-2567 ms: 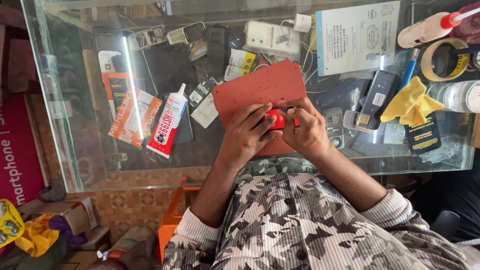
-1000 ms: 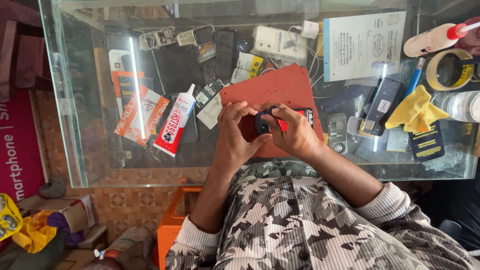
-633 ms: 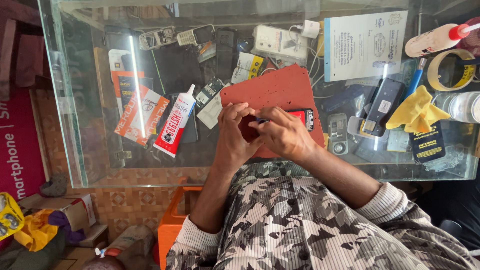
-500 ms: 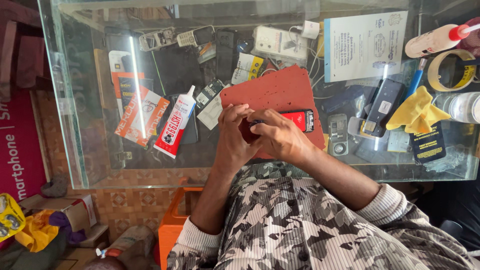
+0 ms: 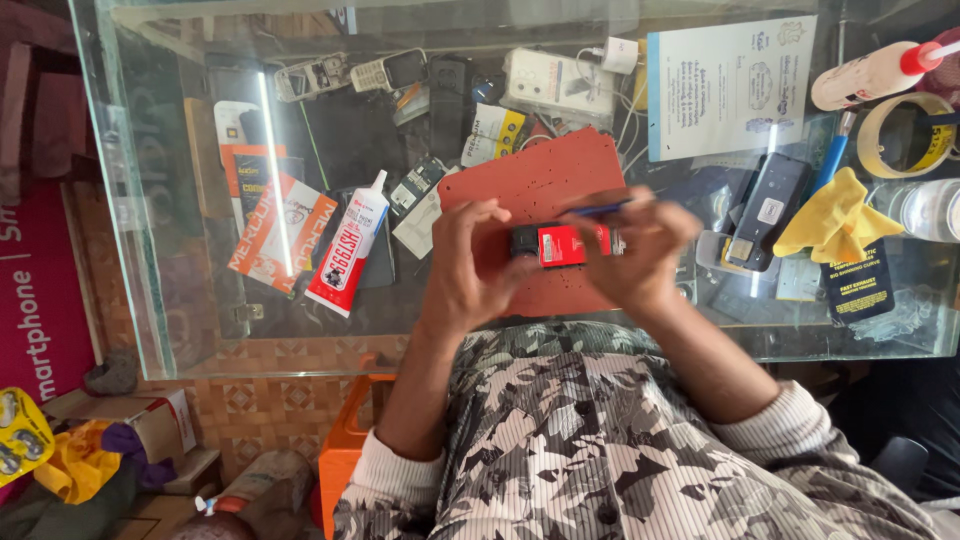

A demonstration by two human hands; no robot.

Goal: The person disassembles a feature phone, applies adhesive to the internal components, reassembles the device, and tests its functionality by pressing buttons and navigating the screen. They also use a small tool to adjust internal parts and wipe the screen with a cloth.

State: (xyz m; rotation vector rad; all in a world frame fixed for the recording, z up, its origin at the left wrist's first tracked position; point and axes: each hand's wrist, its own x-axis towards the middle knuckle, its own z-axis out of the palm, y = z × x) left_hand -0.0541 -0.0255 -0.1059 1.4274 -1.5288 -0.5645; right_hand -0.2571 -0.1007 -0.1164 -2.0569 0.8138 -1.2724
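Observation:
A small dark phone with a red battery [image 5: 560,243] lies open-backed over a red work mat [image 5: 535,175] on the glass counter. My left hand [image 5: 468,268] grips its left end, thumb against the casing. My right hand [image 5: 640,250] sits at the phone's right end and pinches a thin blue tool [image 5: 597,210] between its fingertips, held level just above the phone. My forearms in a patterned shirt reach up from the bottom of the view.
A glue tube [image 5: 347,245] and orange packets [image 5: 280,225] lie left of the mat. Right of it are a black phone [image 5: 765,205], yellow cloth [image 5: 835,212], tape roll [image 5: 905,135], white bottle [image 5: 868,75] and printed sheet [image 5: 730,85]. Old handsets [image 5: 350,72] lie at the back.
My hands, earlier closed together over the phone, have drawn apart and the red battery shows. My right hand now holds the blue tool out above the phone.

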